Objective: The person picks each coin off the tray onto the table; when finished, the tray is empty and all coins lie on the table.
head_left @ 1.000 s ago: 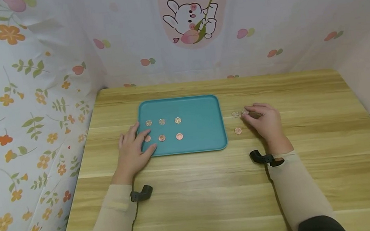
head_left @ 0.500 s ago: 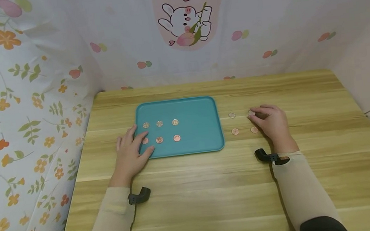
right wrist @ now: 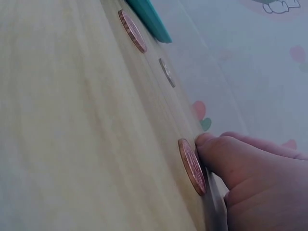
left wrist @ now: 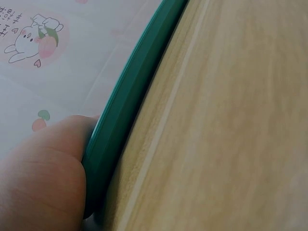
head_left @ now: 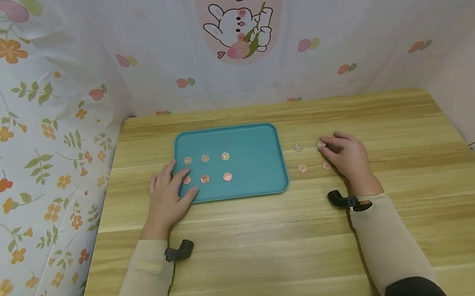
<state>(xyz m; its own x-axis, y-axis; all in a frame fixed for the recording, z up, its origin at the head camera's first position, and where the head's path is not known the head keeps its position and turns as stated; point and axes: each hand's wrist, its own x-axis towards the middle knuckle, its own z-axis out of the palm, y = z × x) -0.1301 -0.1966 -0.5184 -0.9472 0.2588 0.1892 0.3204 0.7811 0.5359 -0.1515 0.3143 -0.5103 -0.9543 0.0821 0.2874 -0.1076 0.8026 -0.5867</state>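
Right hand (head_left: pixel 350 158) has thumb and finger curled in, pinching a pale coin (head_left: pixel 320 143) at its edge, likely for fine placement; left hand (head_left: pixel 166 197) lies loosely spread over the left rim of the teal tray (head_left: pixel 256 160), probably steadying it. Rows look colour-sorted: three pale coins (head_left: pixel 205 158), three copper coins (head_left: pixel 227 176) on tray; two of each, pinched one included, on surface (head_left: pixel 249 254) right of it.

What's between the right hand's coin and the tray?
A silver-coloured coin lies flat on the table, in line between the pinched coin at the right hand and the tray; then the tray's raised rim.
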